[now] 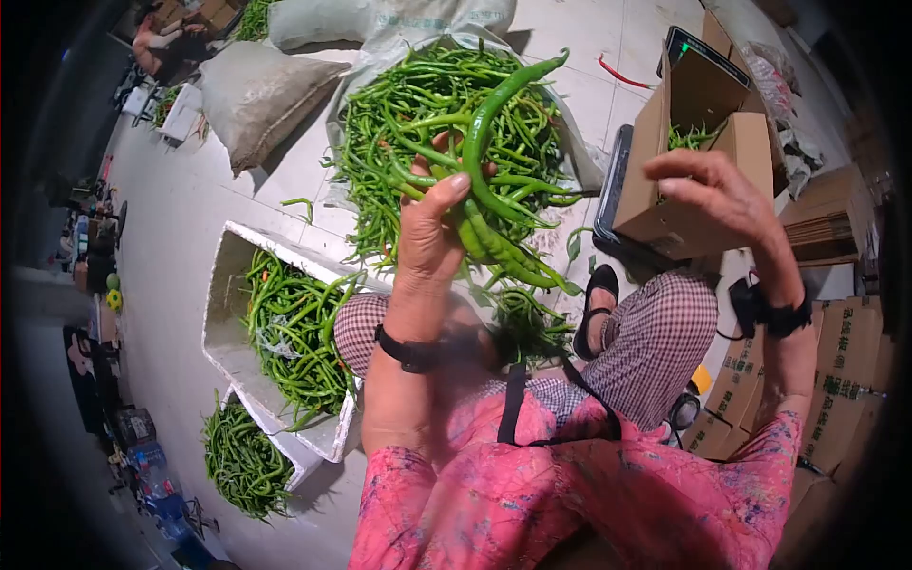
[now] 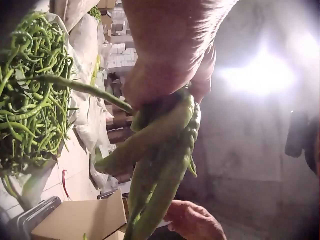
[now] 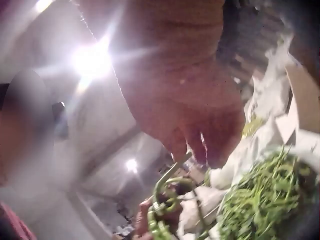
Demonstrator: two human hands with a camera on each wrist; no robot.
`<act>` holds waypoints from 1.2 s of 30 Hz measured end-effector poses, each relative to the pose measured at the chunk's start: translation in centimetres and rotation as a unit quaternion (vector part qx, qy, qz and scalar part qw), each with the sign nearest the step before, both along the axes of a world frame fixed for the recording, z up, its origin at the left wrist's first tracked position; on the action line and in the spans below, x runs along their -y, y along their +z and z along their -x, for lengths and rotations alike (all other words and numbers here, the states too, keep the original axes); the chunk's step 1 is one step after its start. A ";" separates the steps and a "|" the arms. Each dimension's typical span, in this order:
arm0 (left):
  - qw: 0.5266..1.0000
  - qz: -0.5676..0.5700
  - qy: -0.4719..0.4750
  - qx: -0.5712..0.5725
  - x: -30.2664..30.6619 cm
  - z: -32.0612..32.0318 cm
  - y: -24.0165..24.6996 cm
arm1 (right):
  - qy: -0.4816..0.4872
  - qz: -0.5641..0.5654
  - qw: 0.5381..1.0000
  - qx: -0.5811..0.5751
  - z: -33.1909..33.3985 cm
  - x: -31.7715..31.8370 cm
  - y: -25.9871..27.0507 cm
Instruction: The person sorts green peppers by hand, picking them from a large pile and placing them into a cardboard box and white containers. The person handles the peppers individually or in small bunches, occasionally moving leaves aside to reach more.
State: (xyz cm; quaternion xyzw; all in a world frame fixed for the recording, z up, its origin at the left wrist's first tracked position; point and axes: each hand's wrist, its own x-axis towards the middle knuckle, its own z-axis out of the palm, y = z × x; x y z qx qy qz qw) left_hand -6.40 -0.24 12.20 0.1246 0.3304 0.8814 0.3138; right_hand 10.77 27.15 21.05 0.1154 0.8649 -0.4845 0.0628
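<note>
My left hand (image 1: 429, 237) grips a bunch of long green chili peppers (image 1: 486, 133) above the big pepper pile (image 1: 399, 100). The thumb lies across the bunch, and one large curved pepper sticks up past it. In the left wrist view, several thick peppers (image 2: 165, 175) extend from the fingers. My right hand (image 1: 717, 195) is raised over an open cardboard box (image 1: 651, 209), fingers extended and apart from the bunch. Some green peppers (image 1: 689, 138) show inside this box. In the right wrist view, the right hand's fingertips (image 3: 177, 150) overlap a pepper stem.
The box stands on a black scale (image 1: 617, 171) with a lit display (image 1: 686, 47). A white foam box (image 1: 223, 304) of peppers lies at left, near another pepper heap (image 1: 242, 461). Full sacks (image 1: 266, 100) sit behind. Flattened cartons (image 1: 845, 370) are at right; a red pepper (image 1: 622, 74) lies on the floor.
</note>
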 end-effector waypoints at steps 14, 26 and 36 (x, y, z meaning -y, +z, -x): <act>0.988 -0.062 -0.125 0.064 1.1 -3.2 -1.4 | 0.078 0.233 0.966 -0.082 7.3 10.1 -8.5; 0.983 -0.078 -0.117 0.118 1.2 -2.6 -2.2 | -0.285 0.589 0.744 -0.134 4.3 5.5 -14.0; 0.993 0.093 -0.065 -0.014 0.8 -2.4 -1.8 | -0.315 0.551 0.765 -0.108 2.9 3.0 -14.8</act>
